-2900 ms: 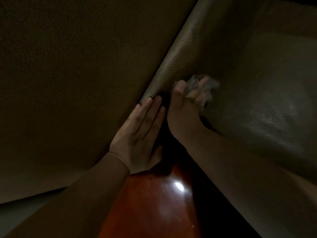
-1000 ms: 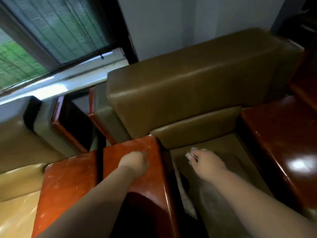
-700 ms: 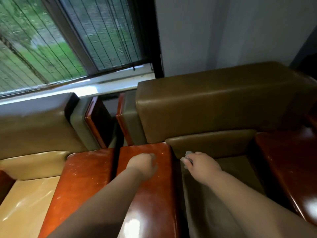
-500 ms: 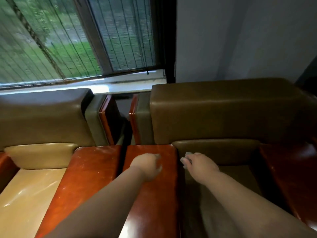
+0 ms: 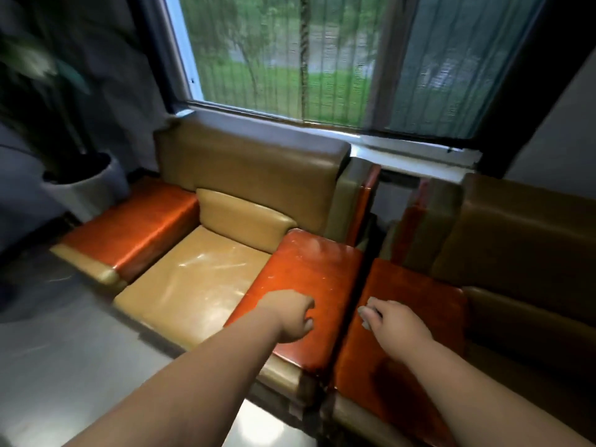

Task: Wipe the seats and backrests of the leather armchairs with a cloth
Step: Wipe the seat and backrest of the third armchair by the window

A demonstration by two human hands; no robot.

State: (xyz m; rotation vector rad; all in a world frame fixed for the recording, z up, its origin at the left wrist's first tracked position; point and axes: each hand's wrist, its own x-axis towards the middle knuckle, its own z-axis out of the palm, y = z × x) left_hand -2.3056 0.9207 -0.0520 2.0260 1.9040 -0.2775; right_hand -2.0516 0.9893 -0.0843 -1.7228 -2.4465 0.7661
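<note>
Two leather armchairs stand side by side under a window. The left armchair has a tan seat (image 5: 193,285), a small tan cushion (image 5: 242,217) and a brown backrest (image 5: 251,169). Only the dark brown backrest (image 5: 529,227) and part of the cushion (image 5: 529,317) of the right armchair show at the right edge. My left hand (image 5: 293,314) hovers with curled fingers over the left chair's red wooden armrest (image 5: 309,269) and holds nothing that I can see. My right hand (image 5: 396,327) grips a small grey cloth (image 5: 366,314) above the right chair's red armrest (image 5: 409,285).
A white pot (image 5: 87,185) with a dark plant stands left of the left chair, beside its far red armrest (image 5: 135,227). A narrow gap (image 5: 354,295) separates the two chairs. Grey floor (image 5: 64,350) lies in front. The window (image 5: 306,59) is behind the backrests.
My view has swung left from the right armchair to the left one. My right hand with the cloth has left the right seat and is now over the armrest; my left hand has moved onto the left chair's armrest.
</note>
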